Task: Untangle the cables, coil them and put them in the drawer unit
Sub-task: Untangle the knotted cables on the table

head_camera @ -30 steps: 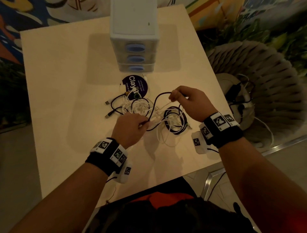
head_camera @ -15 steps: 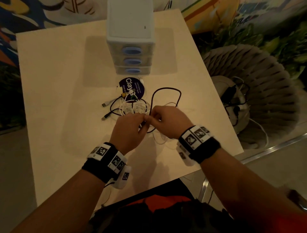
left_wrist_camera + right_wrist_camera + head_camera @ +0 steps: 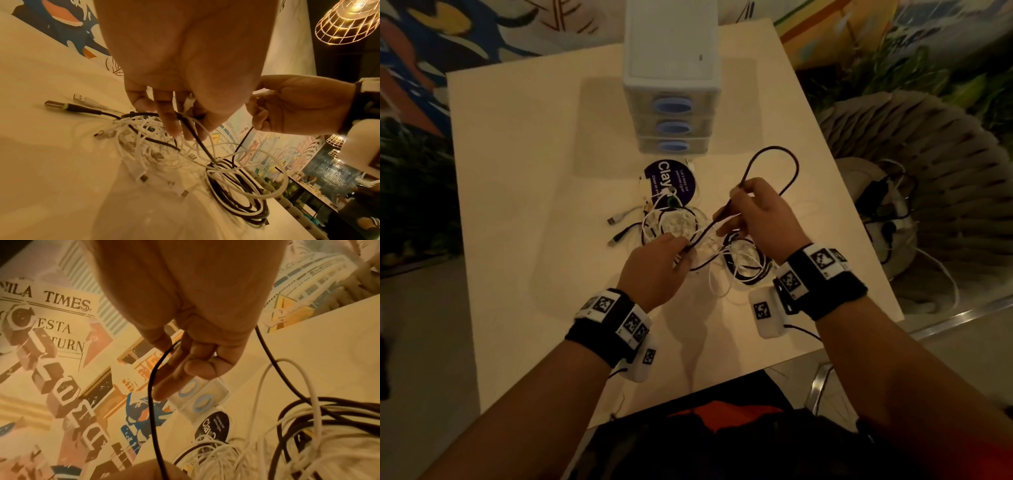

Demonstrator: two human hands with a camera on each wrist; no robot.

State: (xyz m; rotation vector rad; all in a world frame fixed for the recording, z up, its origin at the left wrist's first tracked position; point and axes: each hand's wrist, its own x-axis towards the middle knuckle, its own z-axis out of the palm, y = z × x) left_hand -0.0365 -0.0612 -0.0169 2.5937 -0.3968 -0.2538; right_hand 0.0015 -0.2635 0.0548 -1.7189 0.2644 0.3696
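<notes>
Hiding its grip — left hand [image 3: 654,270] covers black cable [image 3: 774,154].

Left hand [image 3: 654,265] low, fingers curled in a pinching grip, right hand [image 3: 756,219] raised beside it, fingers pinched, both forearms extended

A round dark sticker [image 3: 670,185] lies on the counter [image 3: 524,192] just in front of the drawer unit [image 3: 672,85]; its large white letters read "Clay" (a cable covers whatever follows), and the small lines beside them are too fine to read; in the right wrist view the wall mural [image 3: 51,318] beyond the drawer unit shows "NILA TIMES", cut off at the left edge; below that "ESTA" and "TURN", both partial.
</notes>
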